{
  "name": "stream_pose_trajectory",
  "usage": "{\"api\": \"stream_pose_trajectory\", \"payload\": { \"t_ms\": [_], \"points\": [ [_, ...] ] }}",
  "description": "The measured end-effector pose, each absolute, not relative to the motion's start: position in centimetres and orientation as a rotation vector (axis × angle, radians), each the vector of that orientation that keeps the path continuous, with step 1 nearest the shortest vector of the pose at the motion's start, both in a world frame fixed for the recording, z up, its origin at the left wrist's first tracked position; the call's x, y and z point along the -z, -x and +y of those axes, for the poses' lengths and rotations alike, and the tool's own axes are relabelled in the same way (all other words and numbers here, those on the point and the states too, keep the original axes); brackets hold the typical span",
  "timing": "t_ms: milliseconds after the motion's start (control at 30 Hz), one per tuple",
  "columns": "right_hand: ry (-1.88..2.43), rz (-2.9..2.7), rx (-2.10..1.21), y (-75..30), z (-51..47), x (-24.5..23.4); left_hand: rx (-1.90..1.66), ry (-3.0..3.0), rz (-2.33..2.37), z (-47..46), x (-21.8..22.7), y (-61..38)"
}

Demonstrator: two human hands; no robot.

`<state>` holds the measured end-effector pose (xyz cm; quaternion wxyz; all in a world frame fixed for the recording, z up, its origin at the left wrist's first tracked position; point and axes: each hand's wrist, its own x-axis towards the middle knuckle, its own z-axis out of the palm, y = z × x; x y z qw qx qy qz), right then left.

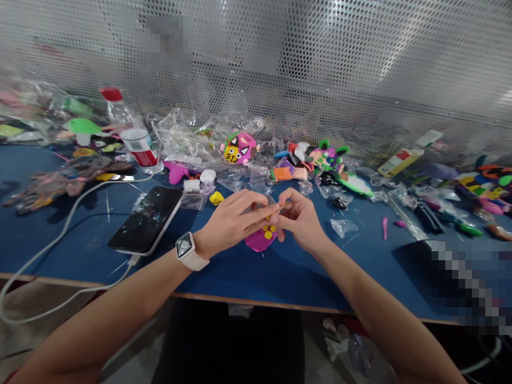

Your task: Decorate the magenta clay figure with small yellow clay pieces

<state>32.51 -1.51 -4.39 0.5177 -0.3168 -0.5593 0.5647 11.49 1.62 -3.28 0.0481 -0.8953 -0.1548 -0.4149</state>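
Above the blue table, my left hand (239,217) and my right hand (299,220) meet at the fingertips. Under the left fingers shows a purple clay piece (259,242) with small yellow clay dots (269,233) on it; the left fingers curve over it and seem to hold it, hiding its upper part. My right thumb and forefinger are pinched together at its upper edge, on something too small to make out. A lump of yellow clay (216,198) lies just left of my left hand. White clay blocks (191,185) sit behind that.
A phone (147,220) on a charging cable (66,234) lies at the left. Behind stand a red-capped bottle (138,141), a clay cat face (239,149) and a green-eared clay figure (330,156). Plastic wrap (343,228) is scattered about. A perforated metal panel (256,58) rises behind.
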Motion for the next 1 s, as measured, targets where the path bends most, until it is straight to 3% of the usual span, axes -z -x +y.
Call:
{"api": "stream_pose_trajectory", "payload": {
  "t_ms": [200,1000],
  "points": [
    [0.786,-1.352,-1.431,-32.45,-1.73,4.43,1.385,2.712,-0.440,1.69,3.62,-11.51],
    [0.811,-1.456,-1.571,-33.17,-1.47,3.83,1.242,2.849,-0.351,2.03,3.22,-11.28]
  ]
}}
